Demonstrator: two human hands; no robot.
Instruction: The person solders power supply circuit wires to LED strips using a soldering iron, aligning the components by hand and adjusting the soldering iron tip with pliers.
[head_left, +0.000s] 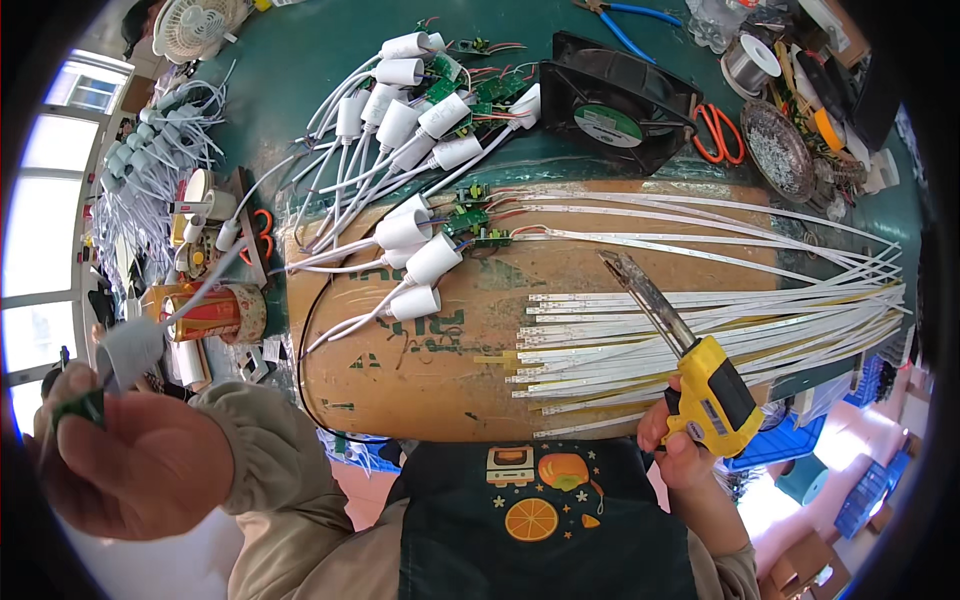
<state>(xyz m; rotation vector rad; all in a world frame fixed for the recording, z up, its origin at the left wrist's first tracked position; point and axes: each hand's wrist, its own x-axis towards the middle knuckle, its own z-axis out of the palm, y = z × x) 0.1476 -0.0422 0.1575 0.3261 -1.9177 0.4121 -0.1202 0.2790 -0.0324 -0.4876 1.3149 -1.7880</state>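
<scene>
A white cylindrical lamp socket (pixel 130 352), its outline blurred, is held tilted in the left hand (pixel 150 460), raised beyond the near left corner of the cardboard sheet (pixel 430 405). A small green circuit board (pixel 80 408) sits at its lower end, pinched by the fingers and partly hidden; a white cable (pixel 200 295) arcs up and rightward from the other end. The right hand (pixel 675 440) grips a yellow-and-black pistol-shaped soldering iron (pixel 712 395) above the sheet's near right corner. Its long, darkened metal barrel slants leftward toward the far edge, handle nearest the person.
</scene>
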